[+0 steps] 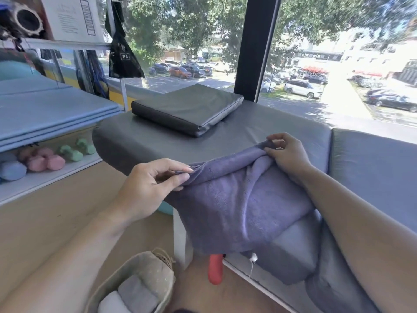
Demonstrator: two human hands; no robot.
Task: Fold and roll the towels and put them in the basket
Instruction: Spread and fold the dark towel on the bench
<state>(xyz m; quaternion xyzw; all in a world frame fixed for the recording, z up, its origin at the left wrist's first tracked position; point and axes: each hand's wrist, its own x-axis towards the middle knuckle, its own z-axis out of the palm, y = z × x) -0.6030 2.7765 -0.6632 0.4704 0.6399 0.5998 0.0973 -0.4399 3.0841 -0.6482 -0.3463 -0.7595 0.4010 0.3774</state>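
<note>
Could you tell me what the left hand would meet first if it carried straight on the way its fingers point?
The left hand, pinching the purple towel, points right along its top edge; it would probably meet the right hand first, though depth is unclear.

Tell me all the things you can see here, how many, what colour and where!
towel: one, purple, held up over the bench edge
basket: one, beige, on the floor at bottom left
rolled towels: two, one grey and one white, inside the basket
bench cushion: one, dark grey, along the window
folded pad: one, dark grey, lying on the bench cushion
dumbbells: several, pink, green and blue, on the low shelf at left
mats: a stack, blue, above the dumbbells
red object: one, on the floor under the towel
left hand: pinches the towel's left edge
right hand: pinches the towel's right edge
</note>
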